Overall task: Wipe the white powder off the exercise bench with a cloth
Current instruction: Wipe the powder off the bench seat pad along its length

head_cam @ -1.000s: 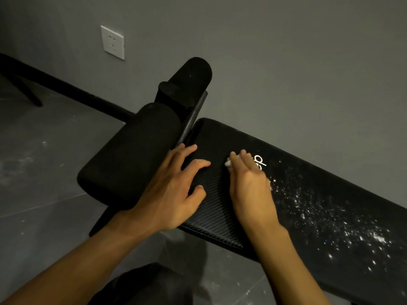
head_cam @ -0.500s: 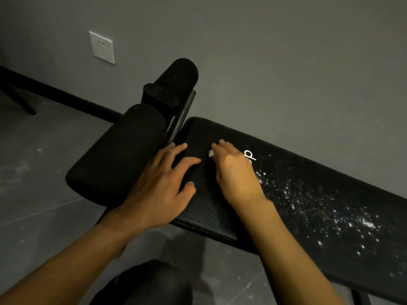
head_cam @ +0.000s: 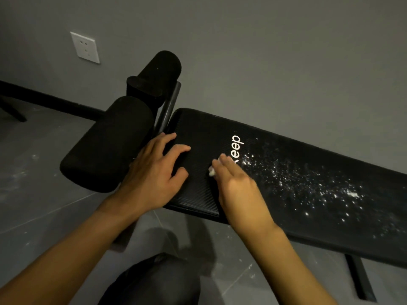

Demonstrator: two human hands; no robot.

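Observation:
A black exercise bench [head_cam: 207, 128] runs from the centre to the right edge, with a white "Keep" logo. White powder [head_cam: 312, 186] is scattered over its middle and right part. My right hand [head_cam: 236, 186] lies flat on the pad beside the logo and presses a small white cloth [head_cam: 211, 172], of which only a bit shows at the fingertips. My left hand [head_cam: 154, 172] rests spread on the bench's left end, next to the foam roller, and holds nothing.
Two black foam rollers [head_cam: 110, 144] and a metal post [head_cam: 169, 106] stand at the bench's left end. A grey wall with a white socket [head_cam: 85, 47] is behind. A bench leg [head_cam: 356, 278] stands on the grey tiled floor, which has powder smudges at the left.
My right hand has slid with the cloth toward me across the pad, uncovering the whole logo. My left hand stays put on the bench end.

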